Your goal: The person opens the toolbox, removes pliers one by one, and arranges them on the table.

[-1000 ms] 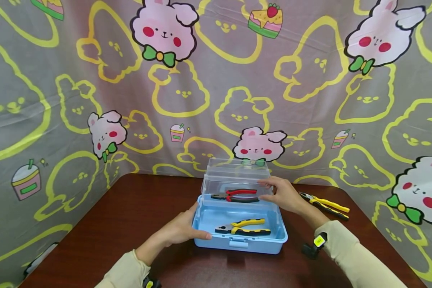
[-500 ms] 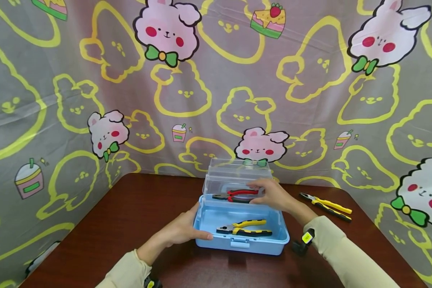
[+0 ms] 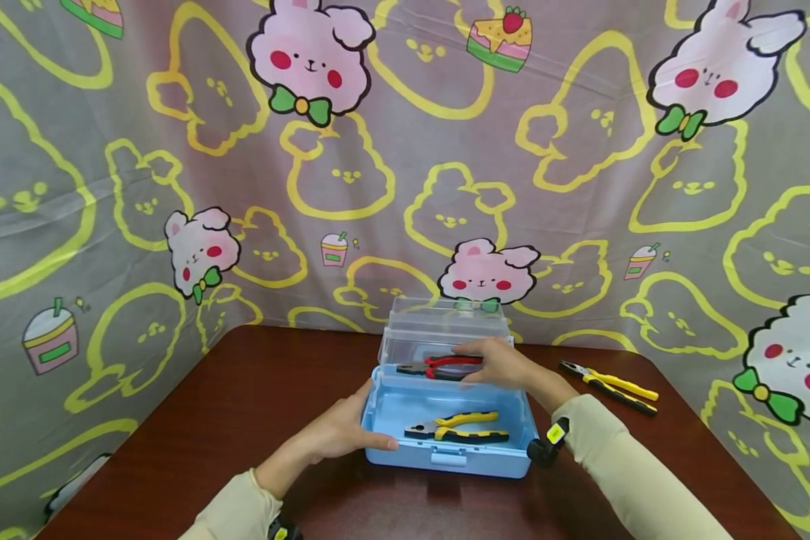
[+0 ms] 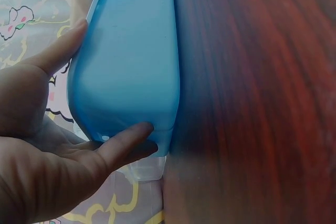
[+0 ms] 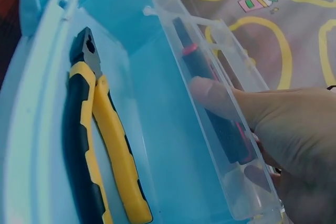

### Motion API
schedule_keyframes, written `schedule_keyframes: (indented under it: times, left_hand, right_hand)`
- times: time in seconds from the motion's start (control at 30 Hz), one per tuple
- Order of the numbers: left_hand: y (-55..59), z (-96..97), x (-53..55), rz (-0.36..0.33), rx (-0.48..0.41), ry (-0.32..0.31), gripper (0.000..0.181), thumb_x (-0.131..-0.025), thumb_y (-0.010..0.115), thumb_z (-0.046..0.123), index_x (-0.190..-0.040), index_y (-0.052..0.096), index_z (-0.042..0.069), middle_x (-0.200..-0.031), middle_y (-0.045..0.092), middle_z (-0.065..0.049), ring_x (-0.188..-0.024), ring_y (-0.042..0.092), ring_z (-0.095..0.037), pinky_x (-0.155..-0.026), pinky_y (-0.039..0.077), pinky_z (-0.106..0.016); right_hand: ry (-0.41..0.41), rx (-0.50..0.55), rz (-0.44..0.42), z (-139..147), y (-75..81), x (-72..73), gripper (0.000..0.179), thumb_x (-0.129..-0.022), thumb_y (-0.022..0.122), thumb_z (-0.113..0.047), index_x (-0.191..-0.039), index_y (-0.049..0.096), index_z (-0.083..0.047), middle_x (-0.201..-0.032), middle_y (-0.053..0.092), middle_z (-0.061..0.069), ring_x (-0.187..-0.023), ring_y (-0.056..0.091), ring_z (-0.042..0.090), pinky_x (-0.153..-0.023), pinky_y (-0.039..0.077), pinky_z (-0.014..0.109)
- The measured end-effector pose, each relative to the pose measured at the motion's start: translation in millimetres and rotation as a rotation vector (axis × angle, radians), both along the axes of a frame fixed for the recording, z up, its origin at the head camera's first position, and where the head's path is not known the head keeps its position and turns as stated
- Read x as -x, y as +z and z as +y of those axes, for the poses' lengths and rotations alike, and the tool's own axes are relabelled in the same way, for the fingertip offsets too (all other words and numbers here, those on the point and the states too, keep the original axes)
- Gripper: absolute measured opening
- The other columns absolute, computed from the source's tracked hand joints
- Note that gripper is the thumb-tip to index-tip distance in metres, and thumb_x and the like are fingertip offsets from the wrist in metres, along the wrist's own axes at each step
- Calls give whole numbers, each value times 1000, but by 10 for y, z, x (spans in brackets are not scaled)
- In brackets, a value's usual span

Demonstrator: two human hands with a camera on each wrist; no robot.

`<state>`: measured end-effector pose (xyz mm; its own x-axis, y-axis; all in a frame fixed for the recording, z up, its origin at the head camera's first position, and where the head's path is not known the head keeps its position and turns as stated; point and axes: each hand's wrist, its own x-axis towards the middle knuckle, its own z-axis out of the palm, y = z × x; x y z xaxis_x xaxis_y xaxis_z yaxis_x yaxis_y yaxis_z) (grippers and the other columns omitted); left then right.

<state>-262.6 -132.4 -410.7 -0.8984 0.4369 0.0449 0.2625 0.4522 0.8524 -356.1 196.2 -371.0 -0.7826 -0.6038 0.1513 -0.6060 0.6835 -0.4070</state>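
A light blue toolbox [image 3: 415,457] stands on the table with its clear lid raised. My left hand [image 3: 337,424] holds its left front corner, thumb at the rim and fingers along the outer side wall. Pliers with yellow and black handles [image 3: 469,435] lie in the bottom. Above them, in a clear inner tray [image 5: 239,195], rest red and black handled pliers [image 3: 439,367]. My right hand [image 3: 502,364] reaches in over those handles, thumb in front and fingers behind. Whether it grips the pliers I cannot tell. Its fingers are partly hidden behind the tray wall in the right wrist view.
Another pair of yellow and black pliers [image 3: 610,386] lies on the dark wooden table [image 3: 270,397], to the right of the toolbox. The raised clear lid [image 3: 445,319] stands behind the tray, close to a patterned curtain [image 3: 351,172].
My right hand has moved left along the tray, from the ends of the red handles to farther over them. My left hand and all the pliers stay where they were.
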Motion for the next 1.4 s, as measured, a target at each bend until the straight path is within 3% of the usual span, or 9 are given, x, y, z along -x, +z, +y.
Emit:
schedule_keyframes:
  times: [0.2,0.33,0.53,0.77,0.97,1.07,1.2,1.23,1.4]
  left_hand:
    - [3,3,9,3,-13,-9,123,-78,92,38,-166,12,9,-146,51,-24,-118,59,-36,-98,47,-57]
    - [9,15,25,5,-17,-10,122,-79,92,39,-167,12,12,-145,52,-23,-117,60,-36,-96,48,-57]
    - [-7,1,16,-3,-5,-2,123,-78,92,40,-167,12,11,-147,50,-24,-119,58,-36,-99,47,-57]
    - [-11,5,8,0,-8,-5,123,-79,92,39,-166,12,8,-150,47,-25,-120,57,-37,-100,46,-57]
    - [-11,5,10,-1,-14,-10,122,-79,92,38,-166,11,8,-150,47,-25,-119,57,-36,-99,47,-56]
    - [-10,0,15,-1,-20,-11,122,-79,92,37,-166,11,8,-148,48,-25,-118,58,-36,-98,47,-56]
    - [-17,-5,26,3,-19,-10,123,-79,92,38,-167,10,9,-146,51,-25,-116,59,-35,-98,47,-55]
    - [-18,-6,27,2,-19,-9,123,-79,92,38,-167,10,9,-145,51,-25,-116,59,-35,-97,47,-55]
    - [-17,-8,25,-6,-14,-1,124,-79,92,38,-166,10,8,-147,49,-26,-117,58,-36,-98,46,-56]
  right_hand:
    - [20,-65,-25,-23,30,29,62,-93,81,-35,-143,62,-5,-133,66,10,-110,62,23,-95,51,46]
    - [27,-34,-46,-15,52,33,55,-94,80,-29,-142,64,-6,-121,69,4,-92,60,17,-82,52,38]
    - [63,17,-18,-8,-2,48,55,-93,81,-29,-138,65,-2,-123,70,7,-93,60,16,-80,51,34]
    - [1,85,-45,7,-25,16,61,-89,85,-29,-137,65,1,-113,72,7,-68,51,14,-64,46,32]
    - [-47,166,-123,16,8,-51,58,-94,80,-28,-141,62,1,-67,53,-1,-50,42,14,-53,43,30]
    - [-67,177,-139,9,44,-82,56,-95,78,-28,-142,62,-1,-62,50,1,-45,37,16,-51,41,32]
    - [-84,183,-119,15,112,-125,56,-94,79,-28,-141,62,-1,-83,62,9,-51,39,17,-60,43,36]
    - [-83,188,-118,19,126,-134,56,-95,79,-28,-142,62,-2,-77,59,11,-48,36,17,-59,43,35]
    - [-60,217,-87,61,146,-183,56,-94,79,-22,-143,61,-1,-119,69,16,-65,54,24,-71,50,42]
